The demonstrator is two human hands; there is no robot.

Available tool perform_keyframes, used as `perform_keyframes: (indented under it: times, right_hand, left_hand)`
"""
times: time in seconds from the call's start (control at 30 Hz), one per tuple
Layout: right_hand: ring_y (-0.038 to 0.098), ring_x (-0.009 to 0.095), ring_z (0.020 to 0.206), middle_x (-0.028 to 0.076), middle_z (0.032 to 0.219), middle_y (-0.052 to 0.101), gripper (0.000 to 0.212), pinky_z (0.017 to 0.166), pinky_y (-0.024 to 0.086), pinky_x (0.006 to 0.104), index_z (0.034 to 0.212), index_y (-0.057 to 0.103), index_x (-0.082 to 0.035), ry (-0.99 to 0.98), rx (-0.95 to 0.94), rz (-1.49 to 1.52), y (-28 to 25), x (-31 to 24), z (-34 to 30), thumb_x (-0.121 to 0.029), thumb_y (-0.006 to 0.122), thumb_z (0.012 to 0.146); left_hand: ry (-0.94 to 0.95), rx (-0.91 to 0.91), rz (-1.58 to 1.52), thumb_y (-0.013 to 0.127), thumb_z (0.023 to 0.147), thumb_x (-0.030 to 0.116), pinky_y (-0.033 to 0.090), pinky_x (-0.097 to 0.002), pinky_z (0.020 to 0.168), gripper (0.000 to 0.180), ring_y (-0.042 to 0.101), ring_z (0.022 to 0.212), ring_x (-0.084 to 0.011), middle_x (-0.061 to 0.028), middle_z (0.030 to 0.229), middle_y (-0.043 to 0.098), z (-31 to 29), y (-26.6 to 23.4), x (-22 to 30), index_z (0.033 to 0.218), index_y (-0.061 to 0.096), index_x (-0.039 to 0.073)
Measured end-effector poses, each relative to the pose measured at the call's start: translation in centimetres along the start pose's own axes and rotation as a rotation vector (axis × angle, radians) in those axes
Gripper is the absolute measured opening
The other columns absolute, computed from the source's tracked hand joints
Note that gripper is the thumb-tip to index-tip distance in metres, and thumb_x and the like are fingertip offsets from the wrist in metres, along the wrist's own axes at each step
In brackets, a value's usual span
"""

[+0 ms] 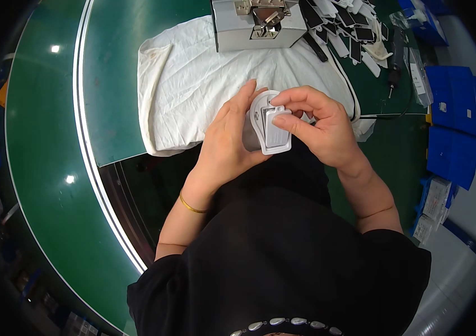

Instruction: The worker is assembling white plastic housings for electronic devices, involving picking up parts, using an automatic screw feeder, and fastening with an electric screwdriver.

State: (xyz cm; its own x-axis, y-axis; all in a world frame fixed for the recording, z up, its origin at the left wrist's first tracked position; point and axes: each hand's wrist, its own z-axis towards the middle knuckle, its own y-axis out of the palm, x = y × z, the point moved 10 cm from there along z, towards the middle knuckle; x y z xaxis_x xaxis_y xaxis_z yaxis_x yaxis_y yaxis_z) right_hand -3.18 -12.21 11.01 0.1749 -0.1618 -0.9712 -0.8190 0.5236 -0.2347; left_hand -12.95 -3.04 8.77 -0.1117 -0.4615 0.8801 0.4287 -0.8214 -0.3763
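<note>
A white plastic housing (258,115), rounded at its far end, rests in my left hand (222,140), whose fingers and thumb close around its left side and lower edge. Between the thumb and fingers of my right hand (333,131) is a small white cover (277,133), pinched at its upper right. That cover lies over the recess of the housing, slightly askew; whether it is seated in there I cannot tell. Part of the recess with a small metal piece shows beside it. Both hands are above the near edge of a white cloth (210,73).
A grey box-shaped fixture with a metal mechanism (263,31) stands on the cloth's far side. To its right lies a pile of black and white plastic parts (350,28), then an electric screwdriver (396,67). Blue bins (452,101) line the right. A light strip (81,112) crosses the green table (109,129).
</note>
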Motion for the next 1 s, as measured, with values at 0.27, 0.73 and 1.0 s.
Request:
perform_keyframes:
  times: [0.27,0.73,1.0]
  right_hand:
    - [0.055,0.014,0.109,0.008,0.122,0.063,0.046,0.089,0.045,0.0288,0.135,0.057,-0.006,-0.359,0.046,-0.688,0.2,-2.1,-0.4,-0.008,0.069,0.091]
    - [0.057,0.018,0.116,0.014,0.127,0.056,0.062,0.101,0.045,0.0321,0.146,0.035,0.006,0.199,-0.071,0.427,1.9,3.7,-2.3,-0.006,0.065,0.093]
    - [0.059,0.016,0.111,0.013,0.122,0.059,0.06,0.096,0.048,0.0313,0.144,0.039,0.004,0.157,0.022,0.427,-0.4,3.5,-1.5,-0.006,0.067,0.092]
  left_hand:
    - [0.003,0.016,0.001,0.088,0.06,0.008,0.048,-0.0419,0.099,0.104,0.058,0.118,-0.0368,-0.0171,0.134,0.058,0.0,-0.3,0.1,0.147,0.032,-0.002]
    - [-0.166,-0.084,-0.497,0.063,0.091,0.001,0.032,-0.041,0.114,0.078,0.034,0.143,-0.0302,-0.0212,0.157,0.028,-1.9,1.4,0.0,0.154,0.016,0.003]
    - [-0.033,-0.159,-0.253,0.083,0.073,0.008,0.031,-0.0447,0.116,0.098,0.033,0.143,-0.0398,-0.0225,0.153,0.032,0.4,1.6,3.7,0.151,0.025,0.002]
